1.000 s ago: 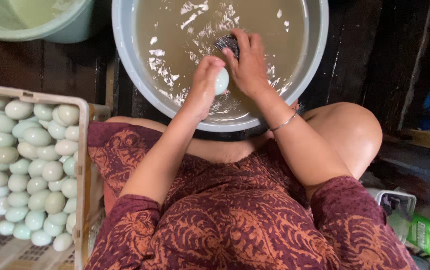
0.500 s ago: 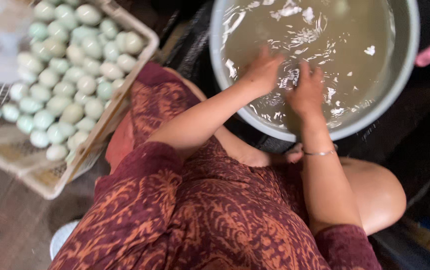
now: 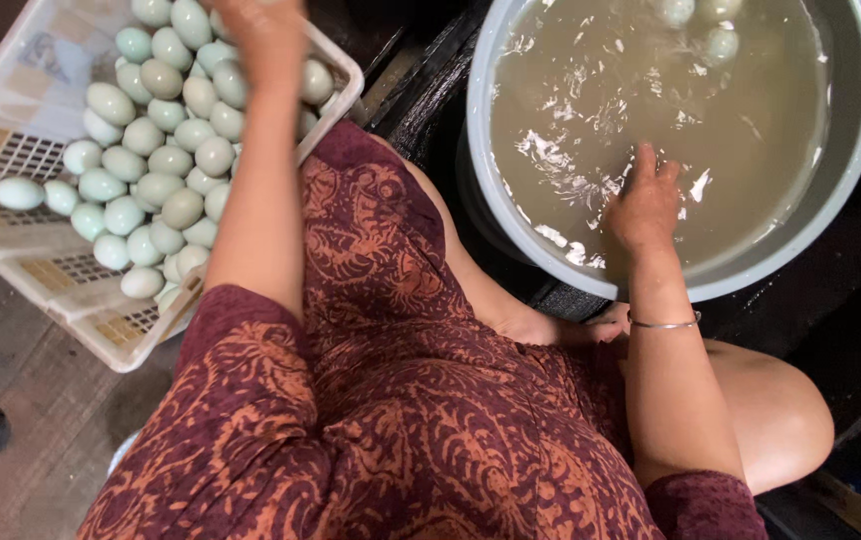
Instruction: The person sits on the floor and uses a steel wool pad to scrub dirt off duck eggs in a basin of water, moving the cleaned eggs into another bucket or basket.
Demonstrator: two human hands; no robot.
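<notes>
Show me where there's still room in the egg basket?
The white crate has bare mesh along its left side, around one lone egg, and along the near edge. The pale green eggs crowd the middle and far side, under the left hand.

My dress [image 3: 391, 420] is maroon with orange swirls; pale green eggs [image 3: 151, 150] fill the white crate [image 3: 71, 300]; the grey basin [image 3: 851, 200] holds murky beige water [image 3: 671, 100]

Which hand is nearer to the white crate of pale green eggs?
Left. The left hand reaches over the eggs in the white crate; the right hand is across the lap, dipped in the grey basin of murky water.
</notes>
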